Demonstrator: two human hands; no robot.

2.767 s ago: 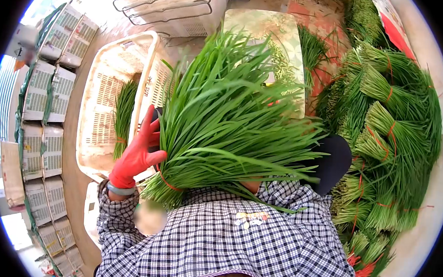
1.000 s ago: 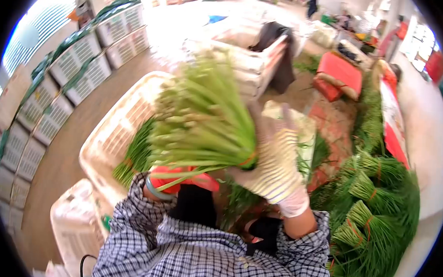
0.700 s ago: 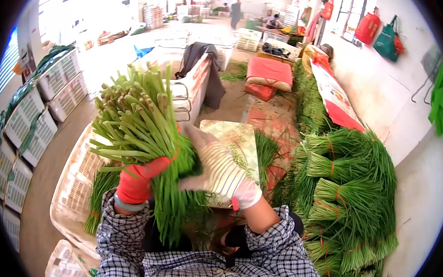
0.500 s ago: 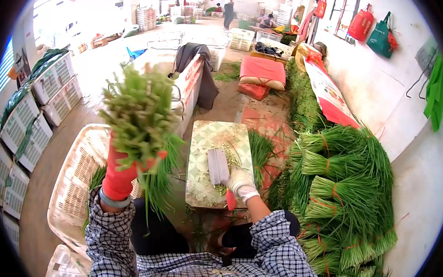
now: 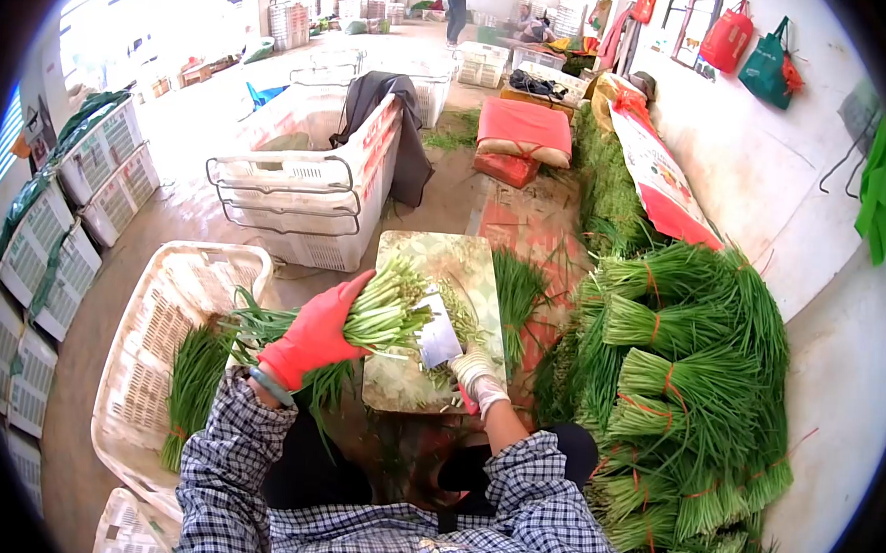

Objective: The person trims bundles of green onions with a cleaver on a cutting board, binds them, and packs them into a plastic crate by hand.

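Observation:
My left hand point(image 5: 318, 328), in a red glove, is wrapped round a bunch of chives point(image 5: 389, 312). The pale stem ends point right over the left part of a patterned chopping board point(image 5: 397, 386), and the green leaves trail left behind the wrist. In my right hand point(image 5: 478, 376), which wears a whitish glove, is a cleaver point(image 5: 439, 334). Its broad blade stands close to the stem ends; whether it touches them I cannot tell. Trimmed bits point(image 5: 464, 313) lie scattered on the board by the blade.
Tied chive bundles point(image 5: 673, 384) are piled at the right along the wall. A white plastic basket point(image 5: 121, 390) with some chives point(image 5: 197, 374) stands at the left. Further off are a large white crate point(image 5: 315, 240) with metal handles and a red-covered cushion point(image 5: 524, 131). Stacked crates point(image 5: 37, 280) line the far left.
My left hand has come down from raised at the left to the board, and the chive bunch has turned so its stems face right. The cleaver has tilted up beside the stems.

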